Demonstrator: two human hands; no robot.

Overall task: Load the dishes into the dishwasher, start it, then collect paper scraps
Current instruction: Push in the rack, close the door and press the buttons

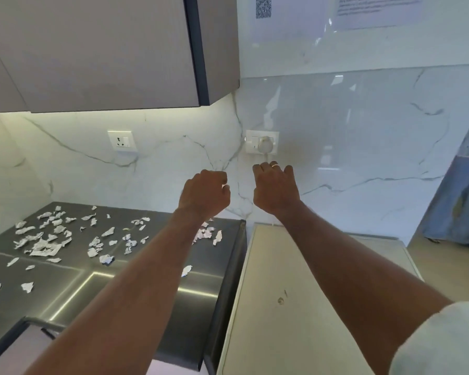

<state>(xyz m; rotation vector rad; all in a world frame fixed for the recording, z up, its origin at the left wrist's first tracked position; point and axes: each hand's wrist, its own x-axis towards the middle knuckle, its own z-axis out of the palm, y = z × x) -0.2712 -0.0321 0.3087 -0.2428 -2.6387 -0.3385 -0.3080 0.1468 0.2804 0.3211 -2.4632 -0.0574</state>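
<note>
Reaching forward, both bare arms stretch out toward the shiny white marble wall (363, 131). The left hand (205, 194) is up in the air with its fingers curled in loosely, and it holds nothing. The right hand (276, 189) is beside it, a little apart, with its fingers bent down and nothing in them. A thin gold ring (275, 165) sits on one finger of the right hand. Just above the right hand, a white switch plate with a round white plug (262, 142) is on the wall. The hand is close under it but does not touch it.

The torn white paper scraps (49, 239) lie spread all over the dark grey shiny counter (136, 290) on the left, below the left arm. A few scraps (207, 234) lie near the counter's right edge, partly hidden by the arm.

To the right of the counter stands a flat cream-white top (295, 307) with a small brown mark on it. A grey-brown wall cupboard (92, 50) hangs above the counter. Another white socket (122, 140) is on the wall under it.
</note>
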